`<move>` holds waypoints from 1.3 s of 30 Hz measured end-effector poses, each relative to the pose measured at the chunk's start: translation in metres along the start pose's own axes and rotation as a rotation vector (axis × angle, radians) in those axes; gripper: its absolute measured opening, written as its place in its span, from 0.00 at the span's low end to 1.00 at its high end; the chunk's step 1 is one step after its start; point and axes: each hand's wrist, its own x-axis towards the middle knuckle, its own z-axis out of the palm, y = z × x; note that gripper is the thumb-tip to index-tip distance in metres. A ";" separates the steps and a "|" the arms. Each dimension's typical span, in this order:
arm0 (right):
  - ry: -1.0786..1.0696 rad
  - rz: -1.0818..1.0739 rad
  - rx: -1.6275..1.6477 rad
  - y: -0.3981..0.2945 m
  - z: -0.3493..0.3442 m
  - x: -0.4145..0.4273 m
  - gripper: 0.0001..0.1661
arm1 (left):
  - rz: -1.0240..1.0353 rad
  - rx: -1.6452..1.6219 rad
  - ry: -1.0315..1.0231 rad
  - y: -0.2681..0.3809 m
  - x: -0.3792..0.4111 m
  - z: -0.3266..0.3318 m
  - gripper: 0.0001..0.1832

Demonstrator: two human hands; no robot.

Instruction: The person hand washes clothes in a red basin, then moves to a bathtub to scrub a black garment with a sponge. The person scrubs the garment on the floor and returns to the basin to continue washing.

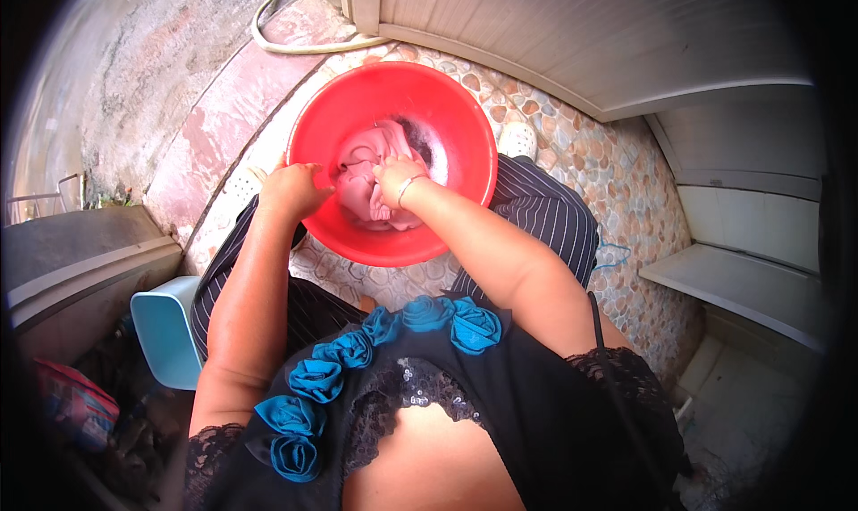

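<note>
A round red plastic basin (395, 250) stands on the floor between my knees. Inside it lies a bunched pink cloth (362, 149), wet-looking, with dark water and whitish suds (429, 149) beside it. My left hand (291, 188) straddles the basin's left rim, fingers outside and thumb inside. Down in the basin, my right hand (397, 177) grips the cloth; some of its fingertips are hidden in the folds. A thin bracelet (406, 188) circles the right wrist.
A pale hose (301, 47) curves behind the basin. Left of my leg sits a light blue plastic container (164, 333). Panelled doors (536, 35) border the pebble-patterned floor (637, 196) at the upper right. A ledge (737, 286) juts out at right.
</note>
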 end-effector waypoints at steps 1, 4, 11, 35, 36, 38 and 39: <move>-0.173 0.016 -0.015 0.004 0.004 0.001 0.23 | 0.017 -0.012 0.023 -0.002 0.000 0.001 0.28; -0.390 0.094 -0.041 0.005 0.001 0.005 0.27 | 0.051 -0.035 0.065 -0.010 0.002 0.010 0.29; -0.781 0.128 0.014 0.008 0.013 0.006 0.26 | 0.053 -0.017 0.068 -0.007 0.002 0.007 0.28; -0.282 0.037 0.095 0.021 -0.042 0.043 0.24 | -0.067 0.050 -0.060 0.002 0.019 0.002 0.29; -0.323 0.048 0.097 0.019 -0.044 0.045 0.25 | -0.071 0.046 -0.063 0.001 0.017 0.000 0.29; -0.424 0.082 0.099 0.023 -0.050 0.043 0.28 | -0.027 0.027 -0.048 -0.002 0.019 0.005 0.29; -0.478 0.105 0.101 0.027 -0.056 0.041 0.29 | -0.002 0.021 -0.040 -0.003 0.020 0.006 0.30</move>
